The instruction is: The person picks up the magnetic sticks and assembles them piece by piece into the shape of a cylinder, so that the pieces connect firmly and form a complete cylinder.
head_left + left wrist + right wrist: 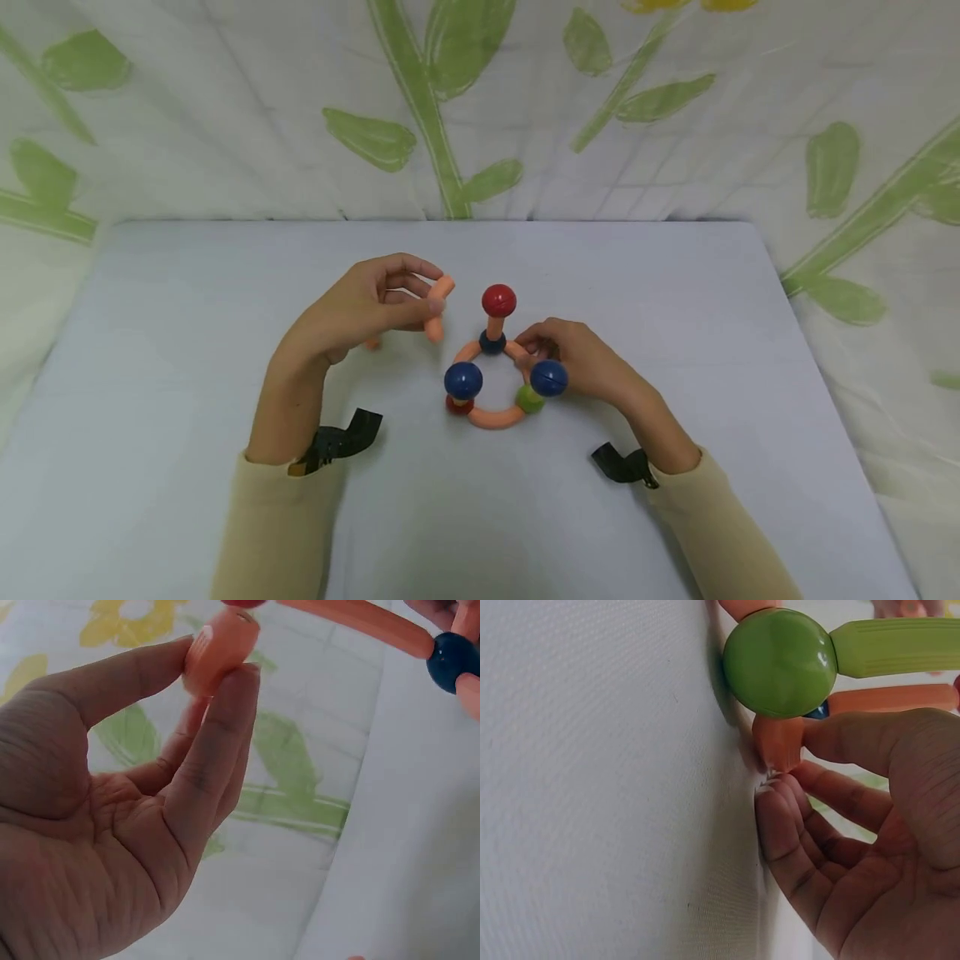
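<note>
My left hand (367,300) pinches a curved orange rod (435,321) between thumb and fingertips, above the table and left of a ball-and-rod structure. That structure stands on a ring of curved orange rods (497,418) joined by a dark blue ball (492,342), a red ball (460,405) and a green ball (780,664). Rods rise from these joints, topped by a red ball (498,301) at the back and blue balls at left (463,381) and right (549,378). The right upright is a green rod (900,649). On the ring's right side, my right hand (585,362) pinches a curved orange rod (778,742).
Another orange piece (372,342) lies on the white table (187,333), partly hidden beneath my left hand. Behind the table's far edge hangs a white cloth (270,150) with green leaves painted on it. Black straps (348,433) sit on both wrists.
</note>
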